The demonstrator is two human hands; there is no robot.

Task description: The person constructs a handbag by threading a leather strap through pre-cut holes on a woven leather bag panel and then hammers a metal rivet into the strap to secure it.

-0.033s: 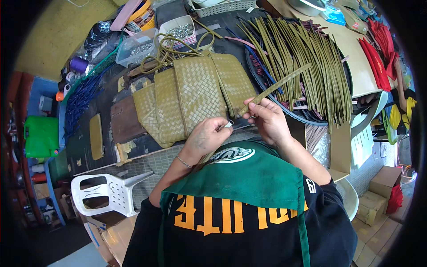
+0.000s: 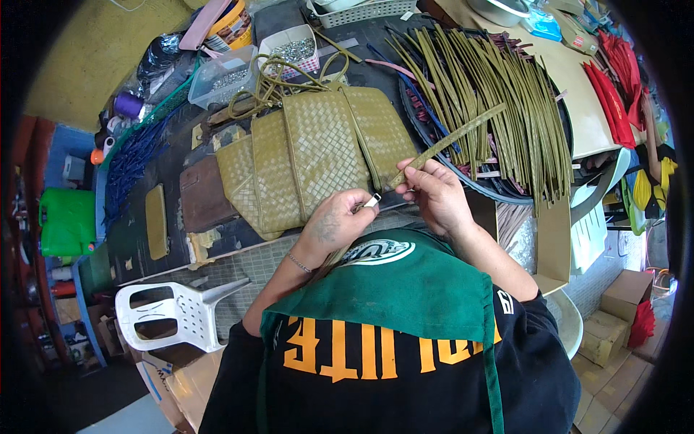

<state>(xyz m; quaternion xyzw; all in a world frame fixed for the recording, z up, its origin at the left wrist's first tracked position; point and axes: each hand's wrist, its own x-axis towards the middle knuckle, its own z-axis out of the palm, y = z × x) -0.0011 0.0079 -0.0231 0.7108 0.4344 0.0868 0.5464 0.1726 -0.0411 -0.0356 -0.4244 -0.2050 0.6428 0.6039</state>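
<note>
My left hand (image 2: 341, 223) is closed in a pinch on a small rectangular metal ring (image 2: 373, 200), which sticks out past the fingertips. Beside it, my right hand (image 2: 436, 194) pinches a narrow olive strap (image 2: 459, 134) near its lower end; the strap slants up to the right. The strap's end and the ring are close together but apart. Just beyond both hands, olive woven bag pieces (image 2: 325, 148) lie overlapping on the dark worktable (image 2: 134, 249). Thin olive cords (image 2: 278, 76) loop over their far edge.
Many olive straps (image 2: 499, 108) are heaped on a round tray (image 2: 413, 116) at the right. Small metal parts fill a box (image 2: 293, 52) and a clear tub (image 2: 228, 81) at the back. A brown panel (image 2: 206, 195) lies left of the bag pieces. A white plastic chair (image 2: 170, 315) stands lower left.
The metal ring in my left hand has tilted very slightly. Otherwise both hands and the strap are in the same place.
</note>
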